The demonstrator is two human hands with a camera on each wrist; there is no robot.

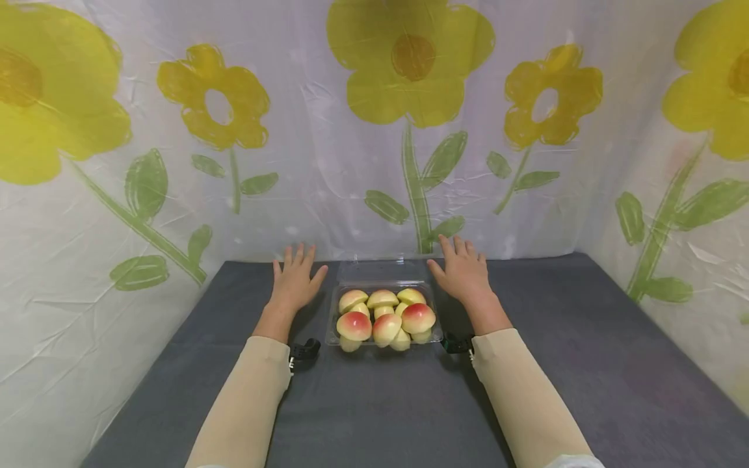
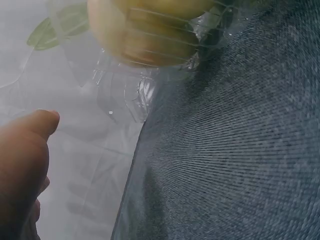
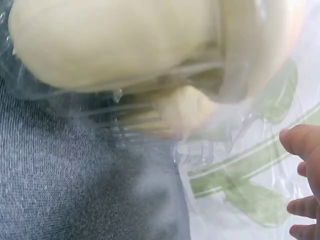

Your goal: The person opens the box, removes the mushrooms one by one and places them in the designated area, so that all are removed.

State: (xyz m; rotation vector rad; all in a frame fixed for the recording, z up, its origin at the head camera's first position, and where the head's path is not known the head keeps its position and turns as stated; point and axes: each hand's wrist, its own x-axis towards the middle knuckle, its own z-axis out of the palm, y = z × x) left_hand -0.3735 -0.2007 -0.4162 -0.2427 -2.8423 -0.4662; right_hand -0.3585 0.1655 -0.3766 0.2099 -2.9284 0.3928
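Observation:
In the head view a clear plastic clamshell box (image 1: 331, 333) stands on the table with its lid (image 1: 380, 270) folded back toward the curtain. Several toy mushrooms (image 1: 354, 325) with cream stems and red-yellow caps fill it. My left hand (image 1: 294, 283) is to the left of the box, fingers spread, holding nothing. On the other side, my right hand (image 1: 464, 272) is spread too, thumb near the lid's right edge, and holds nothing. Both wrist views show mushrooms close up through the clear wall, blurred in the right one, with each hand apart from the box.
Dark grey cloth covers the table (image 1: 374, 409). A white curtain (image 1: 281, 162) printed with yellow flowers stands behind it and along both sides. A black wrist camera (image 1: 307, 349) sits by the left cuff, and another (image 1: 455, 342) by the right, close to the box's right side.

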